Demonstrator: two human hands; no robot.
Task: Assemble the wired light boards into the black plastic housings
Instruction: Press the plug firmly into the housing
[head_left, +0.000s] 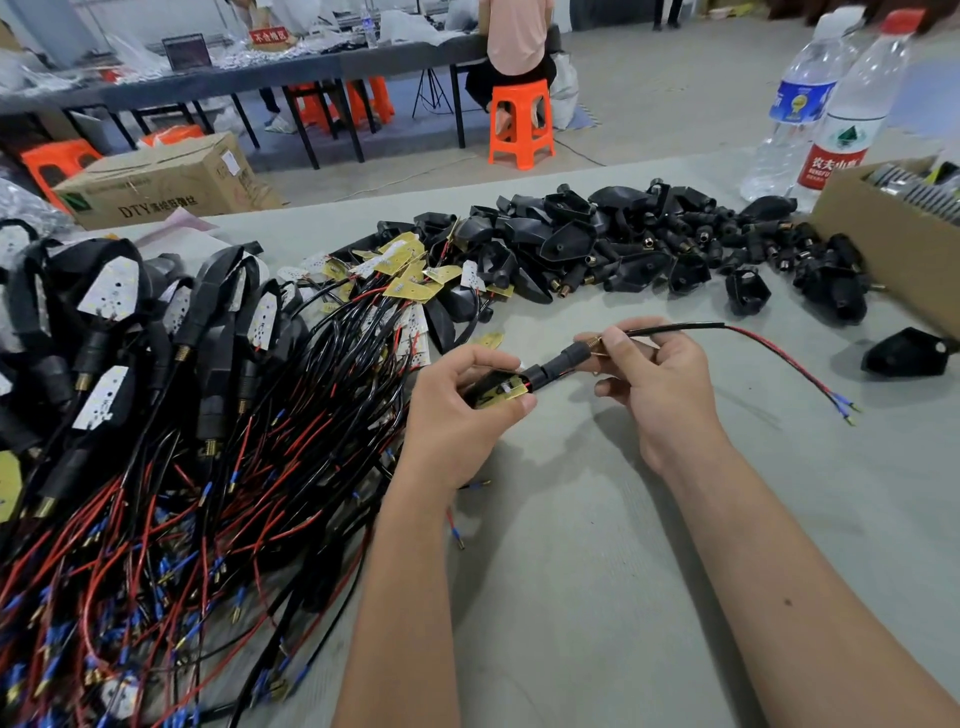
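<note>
Near the middle of the surface (649, 519), the left hand (457, 415) had its grip clamped on a black housing (550, 366) with the yellow light board (501, 394) at its mouth. The right hand (657, 384) pinched the wire (675, 327) beside the stem. The board looked light, thin and fragile, best held by its edges; the wire was limp.

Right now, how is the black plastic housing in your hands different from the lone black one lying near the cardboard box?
The held black plastic housing has a yellow light board seated in it and a black cable running out of its stem; the lone black plastic housing has no board or wire showing. The held one is off the table, gripped by the left hand; the lone one lies on the grey table. Both are black plastic.
</note>
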